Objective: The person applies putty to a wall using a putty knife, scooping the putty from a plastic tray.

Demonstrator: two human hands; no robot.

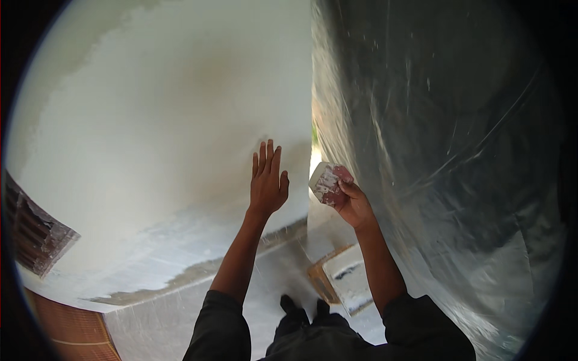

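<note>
My left hand (pixel 268 180) lies against the pale plastered wall (pixel 150 138), palm toward it, fingers stretched upward and the thumb apart. To the right of it, my right hand (pixel 354 206) grips a flat, palm-sized reddish piece (pixel 330 184) caked with white and pale along its left edge. Its exact kind is not clear. The thumb presses on its near face, while the fingers behind it are mostly hidden. This piece is held by the wall's right vertical edge; I cannot tell whether it touches the wall.
Clear plastic sheeting (pixel 445 156) hangs along the right. On the floor, by my feet (pixel 306 305), stands a wooden-framed item (pixel 344 280) with a whitish panel. A dark, barred opening (pixel 39 228) is in the wall at left, above an orange-brown woven panel (pixel 72 328).
</note>
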